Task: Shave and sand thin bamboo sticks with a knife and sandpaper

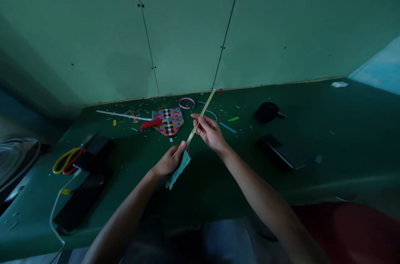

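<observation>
My left hand (171, 159) is closed round the lower part of a flat pale-yellow strip (208, 103) and a small teal piece with a ragged edge (180, 170), which looks like cloth or paper. Higher up the strip, my right hand (210, 131) pinches it between thumb and fingers. The strip slants up and to the right, its far end free. Just beyond my hands lies a woven multicoloured piece (175, 119) with a pointed lower end. A red-handled tool (151, 124) rests across its left side.
Yellow-and-red-handled scissors (69, 160) and a black case (84, 197) with a white cable are on the left. A phone (276, 151) and a dark pouch-like object (266, 113) lie on the right. Coloured scraps litter the green table (350, 139) along the wall.
</observation>
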`<state>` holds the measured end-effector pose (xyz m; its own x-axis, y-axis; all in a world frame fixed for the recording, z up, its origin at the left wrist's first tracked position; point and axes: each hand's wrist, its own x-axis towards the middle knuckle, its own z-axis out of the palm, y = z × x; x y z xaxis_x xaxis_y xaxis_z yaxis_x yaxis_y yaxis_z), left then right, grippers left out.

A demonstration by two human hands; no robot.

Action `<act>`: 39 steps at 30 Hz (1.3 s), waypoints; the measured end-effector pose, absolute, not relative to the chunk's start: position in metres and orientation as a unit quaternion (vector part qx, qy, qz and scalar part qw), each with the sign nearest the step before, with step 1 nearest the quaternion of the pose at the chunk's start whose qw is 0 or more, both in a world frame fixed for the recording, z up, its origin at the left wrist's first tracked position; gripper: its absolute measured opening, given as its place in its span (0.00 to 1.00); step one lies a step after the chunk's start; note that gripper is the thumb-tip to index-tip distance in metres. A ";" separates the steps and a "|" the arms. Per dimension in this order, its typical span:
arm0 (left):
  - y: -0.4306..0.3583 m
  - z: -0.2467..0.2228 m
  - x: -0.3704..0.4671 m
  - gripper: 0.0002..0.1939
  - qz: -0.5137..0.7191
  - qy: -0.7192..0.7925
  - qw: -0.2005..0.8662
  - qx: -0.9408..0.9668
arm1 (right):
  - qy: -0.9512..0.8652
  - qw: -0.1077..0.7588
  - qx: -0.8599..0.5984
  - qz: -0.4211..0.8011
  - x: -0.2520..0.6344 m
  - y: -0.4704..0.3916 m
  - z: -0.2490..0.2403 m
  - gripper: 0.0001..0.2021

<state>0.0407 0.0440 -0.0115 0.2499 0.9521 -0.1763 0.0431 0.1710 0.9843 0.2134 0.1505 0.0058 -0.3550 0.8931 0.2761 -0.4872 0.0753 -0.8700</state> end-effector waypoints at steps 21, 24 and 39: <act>0.038 0.008 0.031 0.29 0.345 0.363 0.777 0.381 | -0.561 0.568 -0.214 0.563 0.215 0.151 0.009 0.14; 0.039 0.008 0.027 0.29 0.318 0.349 0.800 0.370 | -0.566 0.559 -0.202 0.571 0.216 0.149 0.010 0.14; 0.042 0.004 0.038 0.32 0.358 0.410 0.773 0.326 | -0.536 0.545 -0.191 0.615 0.207 0.139 0.012 0.16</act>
<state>0.0375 0.0420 0.0038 0.4074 0.8210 -0.3999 -0.2873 0.5308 0.7973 0.2073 0.1390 0.0122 -0.3325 0.8757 0.3502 -0.4661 0.1703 -0.8682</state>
